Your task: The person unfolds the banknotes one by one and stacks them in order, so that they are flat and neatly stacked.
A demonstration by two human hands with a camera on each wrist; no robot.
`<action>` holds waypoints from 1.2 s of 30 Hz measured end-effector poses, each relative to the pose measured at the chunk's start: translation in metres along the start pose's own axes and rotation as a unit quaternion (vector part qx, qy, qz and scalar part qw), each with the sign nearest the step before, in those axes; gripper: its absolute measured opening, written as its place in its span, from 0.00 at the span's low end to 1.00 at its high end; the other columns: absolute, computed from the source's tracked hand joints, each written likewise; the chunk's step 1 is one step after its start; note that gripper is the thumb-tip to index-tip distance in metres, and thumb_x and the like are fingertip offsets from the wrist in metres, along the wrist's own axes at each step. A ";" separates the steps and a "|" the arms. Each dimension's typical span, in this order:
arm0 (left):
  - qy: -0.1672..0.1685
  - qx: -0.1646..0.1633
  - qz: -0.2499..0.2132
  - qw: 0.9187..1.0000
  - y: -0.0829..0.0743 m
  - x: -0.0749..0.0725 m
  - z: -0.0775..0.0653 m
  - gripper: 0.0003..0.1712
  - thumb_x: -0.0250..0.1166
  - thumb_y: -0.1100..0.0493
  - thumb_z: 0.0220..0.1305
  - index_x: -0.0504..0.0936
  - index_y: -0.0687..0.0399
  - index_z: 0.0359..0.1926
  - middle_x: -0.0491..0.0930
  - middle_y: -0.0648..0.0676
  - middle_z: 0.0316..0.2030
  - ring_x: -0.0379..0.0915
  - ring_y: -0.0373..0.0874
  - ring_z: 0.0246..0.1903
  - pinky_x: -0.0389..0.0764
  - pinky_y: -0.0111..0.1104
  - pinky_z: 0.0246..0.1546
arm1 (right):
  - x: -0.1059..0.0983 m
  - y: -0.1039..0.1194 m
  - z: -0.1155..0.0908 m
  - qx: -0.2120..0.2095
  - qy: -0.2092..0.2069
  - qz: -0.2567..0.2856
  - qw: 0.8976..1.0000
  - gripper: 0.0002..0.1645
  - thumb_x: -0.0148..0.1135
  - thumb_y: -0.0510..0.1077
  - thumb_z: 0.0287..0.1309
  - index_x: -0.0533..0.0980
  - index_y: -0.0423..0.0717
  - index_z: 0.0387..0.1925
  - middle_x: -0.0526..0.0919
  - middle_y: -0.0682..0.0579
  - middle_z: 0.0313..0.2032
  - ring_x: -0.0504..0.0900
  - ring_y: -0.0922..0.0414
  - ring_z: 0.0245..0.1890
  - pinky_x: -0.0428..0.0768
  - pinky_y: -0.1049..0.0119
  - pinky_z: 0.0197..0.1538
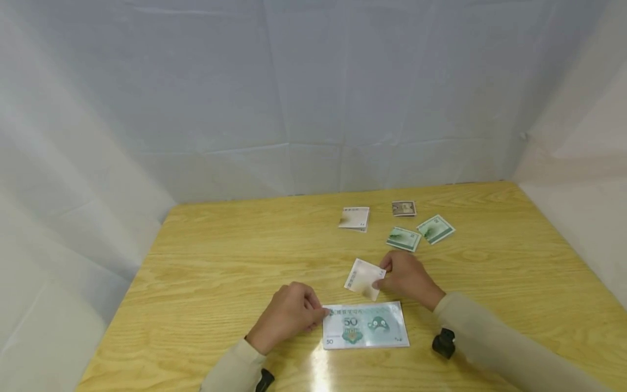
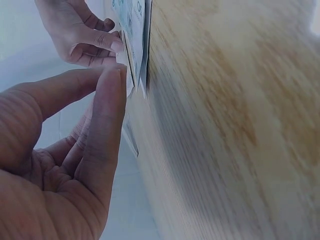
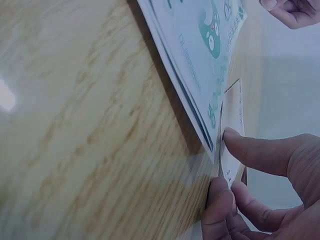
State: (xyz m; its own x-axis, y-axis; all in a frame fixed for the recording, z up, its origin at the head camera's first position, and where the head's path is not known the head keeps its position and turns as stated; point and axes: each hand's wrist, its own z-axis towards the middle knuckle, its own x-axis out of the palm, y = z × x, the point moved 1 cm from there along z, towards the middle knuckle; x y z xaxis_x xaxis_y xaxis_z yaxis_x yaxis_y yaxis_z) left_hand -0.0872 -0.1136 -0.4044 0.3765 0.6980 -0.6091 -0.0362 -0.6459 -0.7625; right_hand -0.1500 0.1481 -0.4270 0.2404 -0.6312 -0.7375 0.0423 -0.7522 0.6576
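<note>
My right hand pinches the right edge of a folded pale banknote between thumb and fingers, just above the table. Nearer to me lies a green-and-white play banknote marked 50; in the right wrist view its edge shows more than one layer. Above that banknote's upper left corner hovers my left hand, thumb and forefinger tips together and the other fingers curled. No paper shows between those tips. In the right wrist view the left hand appears apart from the 50 banknote.
Farther back on the wooden table lie another folded pale banknote, a small brown one and two folded green ones, a left one and a right one. White sheeting hangs behind and beside the table.
</note>
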 end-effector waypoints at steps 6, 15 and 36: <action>0.001 -0.004 -0.004 1.000 0.000 0.000 0.001 0.12 0.74 0.61 0.61 0.81 0.55 0.24 0.81 0.47 0.18 0.78 0.39 0.17 0.79 0.28 0.17 | 0.002 0.003 -0.001 -0.009 0.000 0.009 1.000 0.24 0.83 0.41 0.42 0.80 0.36 0.40 0.80 0.48 0.36 0.77 0.54 0.35 0.80 0.57 0.42; -0.006 -0.003 0.008 1.000 -0.002 -0.002 0.003 0.11 0.74 0.59 0.62 0.82 0.54 0.24 0.81 0.46 0.18 0.78 0.40 0.17 0.76 0.29 0.17 | 0.002 0.004 -0.001 -0.007 0.009 0.017 1.000 0.19 0.82 0.41 0.44 0.82 0.40 0.37 0.79 0.49 0.36 0.76 0.54 0.34 0.79 0.57 0.39; -0.011 0.038 -0.060 0.997 -0.015 0.000 0.012 0.04 0.71 0.59 0.65 0.88 0.54 0.36 0.85 0.46 0.28 0.82 0.40 0.29 0.84 0.31 0.29 | -0.011 0.000 0.001 0.082 0.040 0.247 0.965 0.15 0.65 0.31 0.63 0.76 0.27 0.50 0.76 0.40 0.39 0.84 0.53 0.33 0.88 0.63 0.38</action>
State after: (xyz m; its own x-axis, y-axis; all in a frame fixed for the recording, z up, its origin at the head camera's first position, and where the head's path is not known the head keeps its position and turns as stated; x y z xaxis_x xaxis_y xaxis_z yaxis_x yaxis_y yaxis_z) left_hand -0.0981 -0.1004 -0.3956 0.3625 0.7754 -0.5172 -0.0620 -0.5336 -0.8435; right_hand -0.1537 0.1549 -0.4197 0.2664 -0.9089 -0.3208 -0.2495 -0.3865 0.8879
